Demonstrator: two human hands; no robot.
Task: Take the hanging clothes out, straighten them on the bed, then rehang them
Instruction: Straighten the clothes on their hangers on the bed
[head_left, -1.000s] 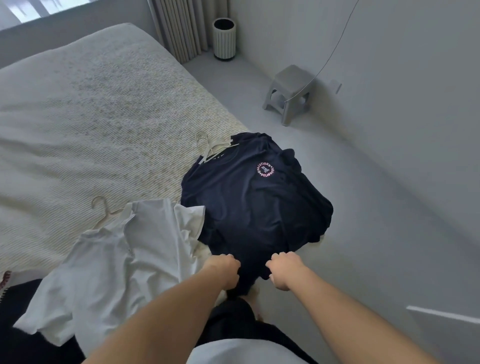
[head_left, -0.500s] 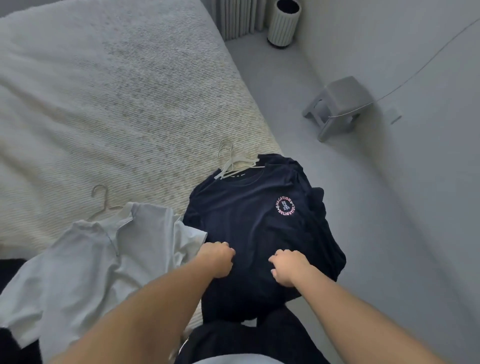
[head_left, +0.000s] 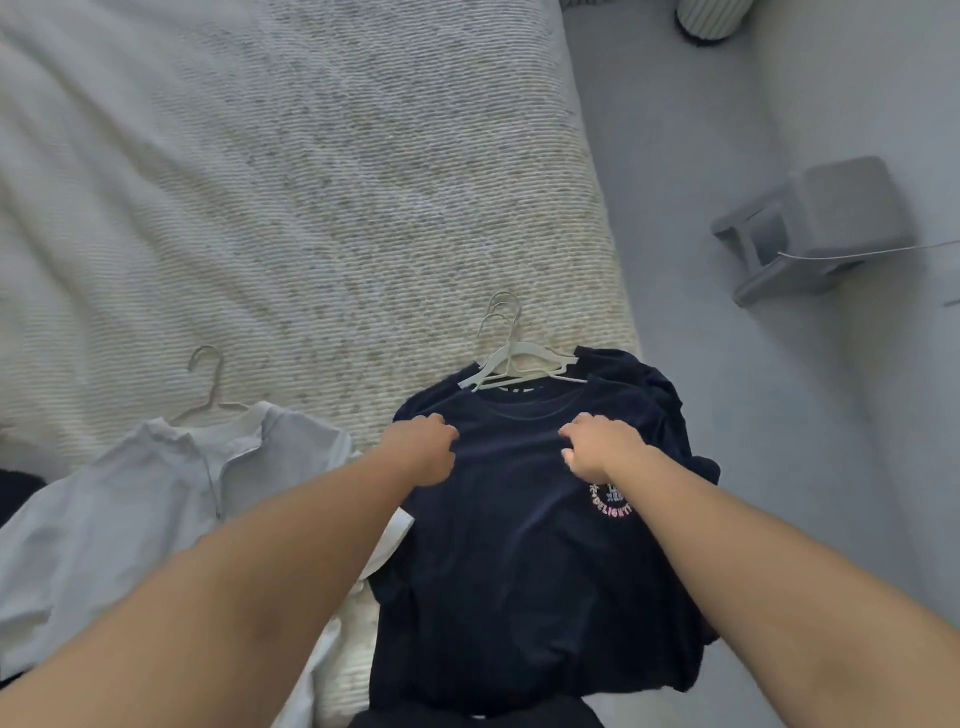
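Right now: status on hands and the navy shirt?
Left hand and right hand both grip navy T-shirt at the chest. Shirt on bed, white hangers at its collar. Nothing obstructing.

T-shirt (head_left: 519, 545) lies on the bed (head_left: 260, 182) at its right edge, collar away from the person, stacked hangers (head_left: 511, 358) at its neck. Both hands on its upper chest: left hand (head_left: 423, 452), right hand (head_left: 597, 449). Shirt (head_left: 156, 493) on hanger (head_left: 210, 384) to the left. Stool (head_left: 810, 223) on floor, right; bin (head_left: 714, 21) beyond.
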